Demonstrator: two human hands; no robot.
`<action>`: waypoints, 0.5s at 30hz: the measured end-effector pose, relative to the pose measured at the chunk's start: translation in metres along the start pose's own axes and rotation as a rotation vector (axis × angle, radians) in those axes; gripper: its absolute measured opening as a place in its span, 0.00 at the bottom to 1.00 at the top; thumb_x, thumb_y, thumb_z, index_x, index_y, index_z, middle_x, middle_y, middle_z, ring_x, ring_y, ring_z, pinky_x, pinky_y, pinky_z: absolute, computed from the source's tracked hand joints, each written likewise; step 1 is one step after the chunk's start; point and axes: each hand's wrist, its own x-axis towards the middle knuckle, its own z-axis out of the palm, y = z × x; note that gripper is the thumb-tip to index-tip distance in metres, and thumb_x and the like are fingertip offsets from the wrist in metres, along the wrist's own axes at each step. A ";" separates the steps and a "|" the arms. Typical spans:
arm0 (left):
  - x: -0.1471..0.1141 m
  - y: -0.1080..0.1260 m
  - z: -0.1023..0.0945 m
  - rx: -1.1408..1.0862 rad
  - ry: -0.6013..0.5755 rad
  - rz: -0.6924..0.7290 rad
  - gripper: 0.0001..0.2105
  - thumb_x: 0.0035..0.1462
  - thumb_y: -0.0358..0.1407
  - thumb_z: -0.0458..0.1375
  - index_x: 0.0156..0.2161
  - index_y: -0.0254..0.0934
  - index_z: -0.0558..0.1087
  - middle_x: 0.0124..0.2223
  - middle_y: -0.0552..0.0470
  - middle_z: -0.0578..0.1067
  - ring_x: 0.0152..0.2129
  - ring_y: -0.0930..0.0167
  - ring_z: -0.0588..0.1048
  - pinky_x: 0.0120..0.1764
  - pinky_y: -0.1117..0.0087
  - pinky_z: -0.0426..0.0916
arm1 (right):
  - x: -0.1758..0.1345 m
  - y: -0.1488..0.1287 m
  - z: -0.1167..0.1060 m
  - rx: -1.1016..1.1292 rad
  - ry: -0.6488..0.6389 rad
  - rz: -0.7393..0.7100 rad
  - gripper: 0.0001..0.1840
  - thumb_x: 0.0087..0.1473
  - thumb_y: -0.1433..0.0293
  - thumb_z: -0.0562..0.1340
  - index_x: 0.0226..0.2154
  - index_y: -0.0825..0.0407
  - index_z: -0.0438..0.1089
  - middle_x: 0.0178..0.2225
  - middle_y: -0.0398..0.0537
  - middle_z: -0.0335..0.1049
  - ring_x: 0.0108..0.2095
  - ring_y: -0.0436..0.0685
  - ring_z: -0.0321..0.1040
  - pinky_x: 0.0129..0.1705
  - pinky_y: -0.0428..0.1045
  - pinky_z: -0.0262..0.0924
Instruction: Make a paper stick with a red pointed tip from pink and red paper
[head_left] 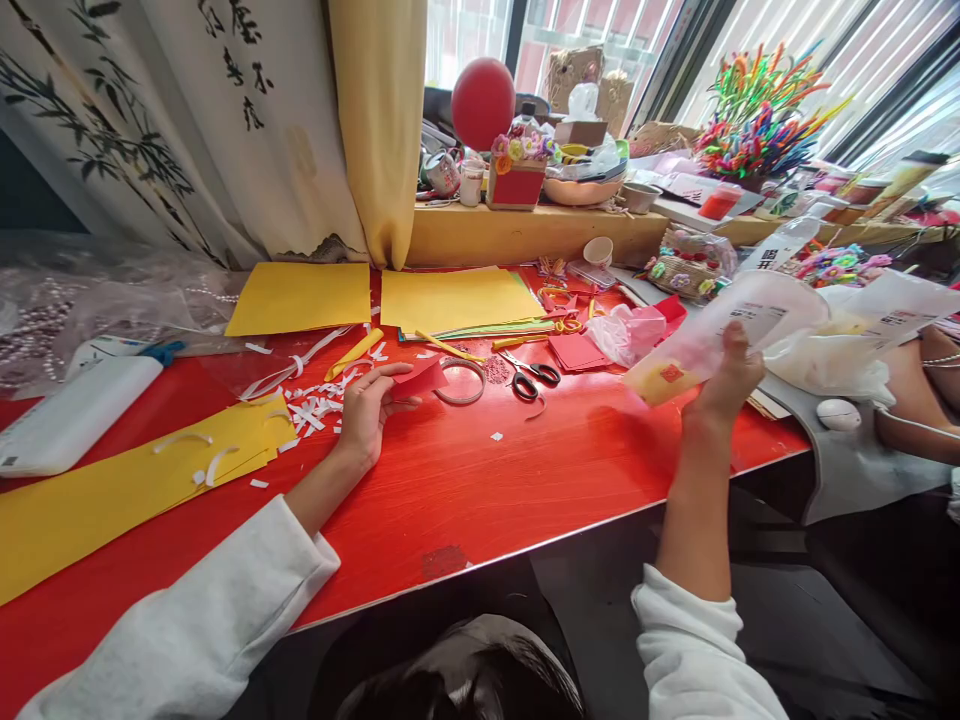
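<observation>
My left hand (pixel 367 410) is above the table's left-middle part, its fingers closed on a small red piece of paper (pixel 421 378). To the right, my right hand (pixel 724 385) is raised and wrapped round a frosted plastic cup (pixel 667 352). The cup is tilted, its yellowish end with a red mark pointing down to the left. Between my hands lie black-handled scissors (pixel 534 376) and a ring of tape (pixel 461 384). White paper scraps (pixel 315 408) are scattered just left of my left hand.
Yellow sheets (pixel 457 298) lie along the back of the red table (pixel 495 490), with red squares (pixel 579 352) near them. Yellow strips (pixel 150 475) and a white bottle (pixel 82 415) are at left. The windowsill (pixel 465 228) holds craft items. Another person's arm shows at far right.
</observation>
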 end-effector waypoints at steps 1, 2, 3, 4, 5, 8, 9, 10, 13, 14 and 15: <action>0.000 0.000 0.000 -0.001 0.000 0.001 0.10 0.45 0.33 0.57 0.34 0.34 0.77 0.42 0.49 0.76 0.28 0.70 0.77 0.24 0.75 0.72 | -0.005 -0.003 0.002 0.032 -0.021 0.010 0.21 0.53 0.58 0.53 0.44 0.54 0.62 0.46 0.60 0.67 0.43 0.59 0.69 0.44 0.53 0.64; 0.001 0.000 0.000 -0.002 -0.002 0.002 0.10 0.45 0.33 0.57 0.34 0.34 0.77 0.42 0.49 0.76 0.28 0.70 0.77 0.24 0.75 0.73 | -0.010 -0.005 0.004 0.057 -0.040 0.028 0.20 0.53 0.57 0.53 0.43 0.53 0.63 0.43 0.59 0.68 0.40 0.59 0.70 0.42 0.53 0.65; 0.001 0.000 -0.001 -0.003 -0.007 0.001 0.10 0.45 0.33 0.56 0.34 0.34 0.76 0.42 0.49 0.76 0.28 0.70 0.77 0.25 0.74 0.73 | -0.014 -0.008 0.006 0.077 -0.061 0.050 0.20 0.52 0.56 0.53 0.42 0.53 0.64 0.41 0.58 0.68 0.38 0.59 0.69 0.40 0.53 0.65; 0.001 0.000 -0.001 -0.002 -0.014 -0.002 0.11 0.45 0.33 0.56 0.34 0.34 0.76 0.41 0.49 0.76 0.28 0.70 0.78 0.25 0.74 0.73 | -0.018 -0.011 0.008 0.093 -0.085 0.077 0.20 0.51 0.56 0.53 0.40 0.52 0.64 0.40 0.57 0.68 0.36 0.59 0.69 0.38 0.52 0.65; 0.002 0.000 -0.002 -0.001 -0.023 -0.005 0.11 0.45 0.33 0.56 0.35 0.34 0.76 0.40 0.49 0.77 0.28 0.69 0.78 0.26 0.73 0.74 | -0.021 -0.014 0.010 0.106 -0.112 0.102 0.19 0.51 0.55 0.53 0.40 0.51 0.64 0.40 0.57 0.68 0.35 0.58 0.69 0.37 0.52 0.65; 0.002 0.000 -0.003 0.004 -0.041 -0.016 0.11 0.47 0.33 0.56 0.36 0.33 0.76 0.36 0.49 0.77 0.28 0.68 0.78 0.26 0.72 0.75 | -0.025 -0.020 0.014 0.132 -0.212 0.150 0.21 0.52 0.54 0.49 0.40 0.50 0.63 0.41 0.55 0.68 0.36 0.57 0.69 0.34 0.49 0.65; 0.002 0.001 -0.003 0.003 -0.045 -0.018 0.12 0.47 0.34 0.56 0.37 0.33 0.76 0.35 0.49 0.77 0.28 0.68 0.78 0.26 0.72 0.75 | -0.025 -0.021 0.015 0.130 -0.243 0.158 0.21 0.52 0.54 0.47 0.40 0.50 0.63 0.41 0.55 0.69 0.36 0.56 0.70 0.34 0.49 0.65; 0.002 0.001 -0.003 0.001 -0.048 -0.020 0.12 0.47 0.34 0.56 0.37 0.33 0.76 0.34 0.49 0.77 0.28 0.68 0.78 0.26 0.72 0.75 | -0.026 -0.021 0.016 0.121 -0.268 0.161 0.22 0.53 0.54 0.46 0.40 0.50 0.63 0.41 0.56 0.69 0.36 0.56 0.70 0.35 0.49 0.65; 0.001 0.002 -0.002 -0.003 -0.063 -0.016 0.12 0.47 0.33 0.56 0.37 0.32 0.76 0.37 0.49 0.77 0.27 0.69 0.78 0.26 0.72 0.74 | -0.030 -0.022 0.019 0.068 -0.277 0.138 0.24 0.55 0.55 0.44 0.40 0.54 0.64 0.41 0.60 0.69 0.36 0.56 0.70 0.38 0.50 0.64; 0.000 0.002 -0.002 -0.003 -0.069 -0.013 0.12 0.47 0.33 0.56 0.37 0.32 0.76 0.39 0.49 0.76 0.27 0.70 0.78 0.26 0.73 0.74 | -0.033 -0.022 0.019 0.048 -0.255 0.113 0.24 0.55 0.55 0.44 0.42 0.55 0.63 0.43 0.61 0.69 0.38 0.57 0.70 0.41 0.51 0.63; 0.000 0.003 -0.002 -0.004 -0.074 -0.012 0.12 0.47 0.33 0.56 0.37 0.32 0.76 0.41 0.49 0.76 0.26 0.70 0.78 0.25 0.73 0.74 | -0.037 -0.021 0.019 0.033 -0.220 0.078 0.25 0.55 0.55 0.46 0.45 0.56 0.61 0.46 0.62 0.67 0.41 0.57 0.69 0.44 0.52 0.62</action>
